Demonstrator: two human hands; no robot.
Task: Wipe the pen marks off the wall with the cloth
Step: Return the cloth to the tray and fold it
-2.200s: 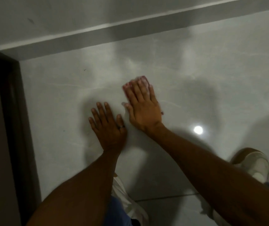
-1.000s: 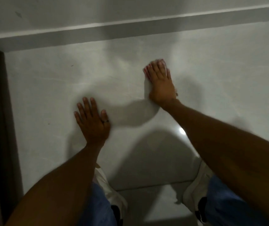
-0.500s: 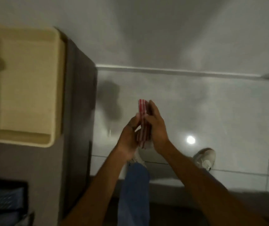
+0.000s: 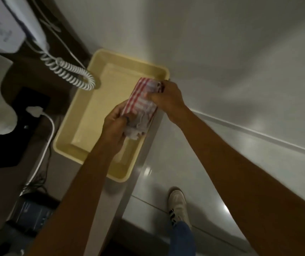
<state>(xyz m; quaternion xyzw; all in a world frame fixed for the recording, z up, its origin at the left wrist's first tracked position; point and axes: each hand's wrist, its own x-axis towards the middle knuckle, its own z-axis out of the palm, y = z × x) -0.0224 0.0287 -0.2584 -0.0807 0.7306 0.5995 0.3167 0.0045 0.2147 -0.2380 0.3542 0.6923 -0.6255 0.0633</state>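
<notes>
Now held over the far right part of a yellow tray (image 4: 92,111), the red-and-white striped cloth (image 4: 141,106) lies bunched between both hands, its long axis running from the tray's far right corner back toward the person; whether it touches the tray or hangs just above it cannot be told. At the near end, the left hand (image 4: 113,127) has its fingers curled around the crumpled white part of the fabric; at the far end, the right hand (image 4: 167,97) pinches the striped fold, thumb pressed on top; neither hand is nearer in any useful sense, since both already grasp it. Both forearms reach forward and down from the lower edge of the frame, the right one crossing above the pale floor (image 4: 194,182) beside the counter. The wall (image 4: 240,52) rises just right of the tray; no pen marks can be made out on it here. Judging by this, the coming move is either to set the cloth down or to refold it for another pass.
</notes>
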